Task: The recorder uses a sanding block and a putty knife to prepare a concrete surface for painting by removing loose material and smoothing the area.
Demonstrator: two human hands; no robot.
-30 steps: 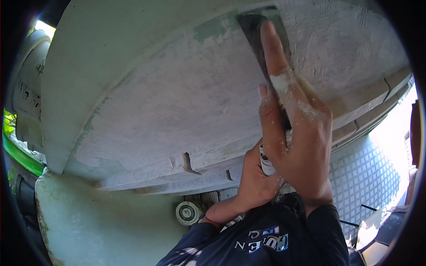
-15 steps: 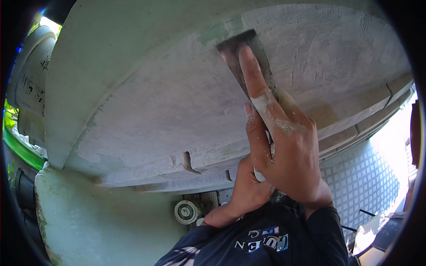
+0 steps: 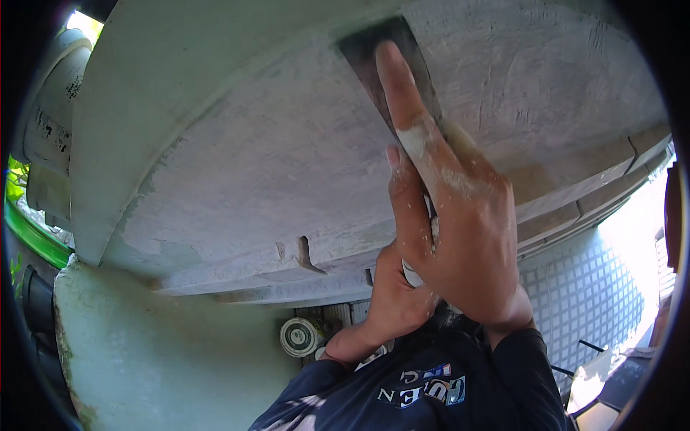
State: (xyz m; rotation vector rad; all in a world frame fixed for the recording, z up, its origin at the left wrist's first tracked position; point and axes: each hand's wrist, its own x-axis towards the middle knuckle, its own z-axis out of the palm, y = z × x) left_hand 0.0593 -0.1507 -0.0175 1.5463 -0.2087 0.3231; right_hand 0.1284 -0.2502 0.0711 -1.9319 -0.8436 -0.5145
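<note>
Surface: greyish-white coating (image 3: 266, 151), streaked, bounded by a curved edge against pale green paint (image 3: 151, 79); notched ledge (image 3: 244, 266) below. Scraper (image 3: 365, 61): broad blade end on the coating near the green border. Right hand (image 3: 463, 208) closed round its handle, index finger extended along blade, white residue on skin. Left hand (image 3: 402, 298) partly hidden beneath, bent; grip cannot be told. Room: pale green wall (image 3: 165, 352) lower left, round container (image 3: 300, 337), grid-patterned surface (image 3: 586, 287) at right, sunlit.

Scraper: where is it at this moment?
In the head view, the scraper is at upper centre, in the right hand, at the upper edge of the whitish patch.
</note>
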